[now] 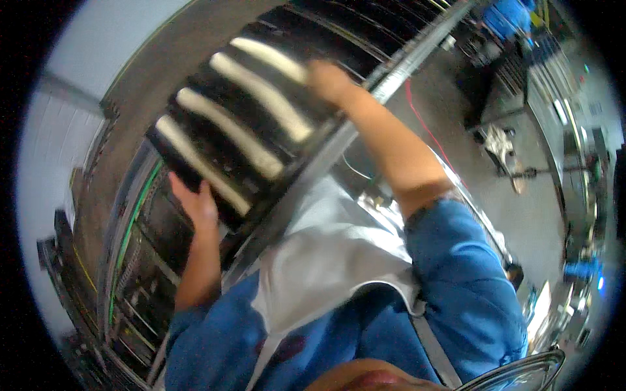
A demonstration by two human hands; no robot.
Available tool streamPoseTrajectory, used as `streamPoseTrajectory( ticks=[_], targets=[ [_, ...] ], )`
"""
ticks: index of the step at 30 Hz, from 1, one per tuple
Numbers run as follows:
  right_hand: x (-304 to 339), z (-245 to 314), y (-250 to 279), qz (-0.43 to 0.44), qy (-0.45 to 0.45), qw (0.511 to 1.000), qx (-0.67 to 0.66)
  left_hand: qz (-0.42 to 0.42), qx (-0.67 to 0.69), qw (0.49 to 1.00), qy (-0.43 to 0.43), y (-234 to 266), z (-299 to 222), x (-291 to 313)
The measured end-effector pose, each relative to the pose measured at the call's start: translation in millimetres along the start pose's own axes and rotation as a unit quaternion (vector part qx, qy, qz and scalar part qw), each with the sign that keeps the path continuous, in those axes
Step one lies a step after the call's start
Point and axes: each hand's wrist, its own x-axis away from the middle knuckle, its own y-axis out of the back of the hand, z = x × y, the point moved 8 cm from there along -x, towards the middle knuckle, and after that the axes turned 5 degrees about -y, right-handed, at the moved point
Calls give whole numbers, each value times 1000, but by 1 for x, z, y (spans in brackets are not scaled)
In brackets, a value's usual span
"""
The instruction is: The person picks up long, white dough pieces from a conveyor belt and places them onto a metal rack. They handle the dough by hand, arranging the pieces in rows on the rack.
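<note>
A dark channelled baking tray (203,140) lies tilted across a rail frame in front of me. Several long, pale strips of dough (228,133) rest side by side in its grooves. By the tray's near-left edge is my left hand (197,205), thumb and fingers apart; whether it touches the tray is unclear. Blurred and curled, my right hand (329,83) is at the tray's far-right side, against the near end of the farthest dough strip. Its fingertips are hidden, so I cannot make out what they grip.
A metal rail (404,65) runs diagonally past the tray's right side. More dark trays or slats (326,29) lie beyond it. Left of me stands a frame with a green strip (134,228). A red cable (424,120) crosses the floor. A person in blue (508,18) is at far right.
</note>
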Motion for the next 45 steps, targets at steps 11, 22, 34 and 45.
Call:
streamPoseTrajectory(
  ticks=[11, 22, 34, 45],
  targets=[
    [319, -135, 48, -316, -66, 946, -5, 33, 22, 999, 12, 32, 23, -13],
    [505, -318, 43, -483, -281, 803, -210, 33, 10, 997, 64, 21, -2, 0],
    [315, -130, 338, -556, 119, 617, -543, -21, -79, 997, 11, 49, 19, 9],
    [93, -59, 110, -358, 43, 833, -419, -28, -39, 999, 19, 92, 32, 23]
  ],
)
